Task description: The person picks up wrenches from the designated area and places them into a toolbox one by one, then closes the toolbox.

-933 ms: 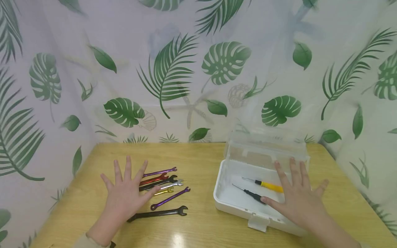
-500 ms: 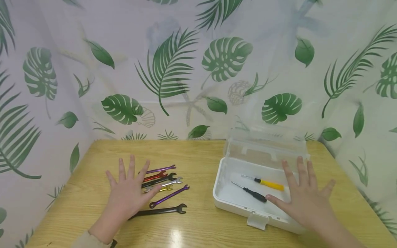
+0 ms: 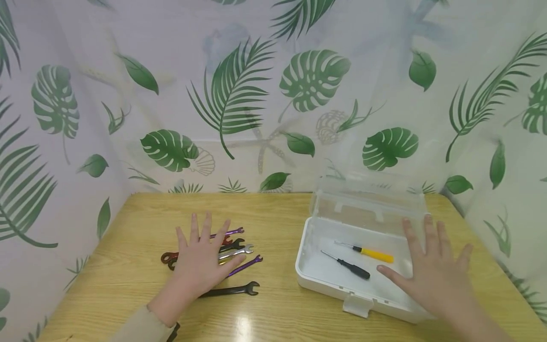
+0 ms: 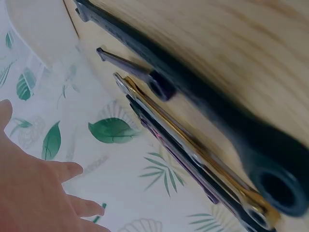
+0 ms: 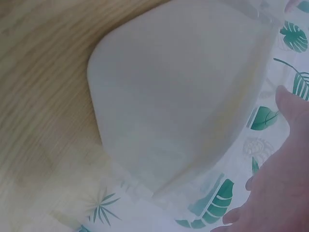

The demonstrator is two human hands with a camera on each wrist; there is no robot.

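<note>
My left hand [image 3: 198, 263] is spread, palm down, over a group of combination wrenches, holding nothing. In the left wrist view, fingers [image 4: 67, 170] show apart from the tools. A large black wrench [image 3: 232, 290] lies nearest me; beyond it are a purple wrench [image 3: 248, 265], a silver wrench [image 3: 241, 251] and several others, partly covered by the hand. On the right, my right hand [image 3: 444, 280] spreads above the right side of a white toolbox [image 3: 318, 281], also holding nothing. Inside lie a yellow-handled screwdriver [image 3: 376, 255] and a black-handled screwdriver [image 3: 356, 270].
The toolbox's clear lid [image 3: 367, 209] is raised and tilted back. A white latch [image 3: 358, 305] hangs from its front. All stands on a wooden table [image 3: 278, 313], with a leaf-patterned curtain [image 3: 256, 95] behind and at both sides.
My left hand has moved right, farther over the wrenches, exposing a red ring end on its left. My right hand has shifted slightly right, away from the black-handled screwdriver. The tools appear unmoved.
</note>
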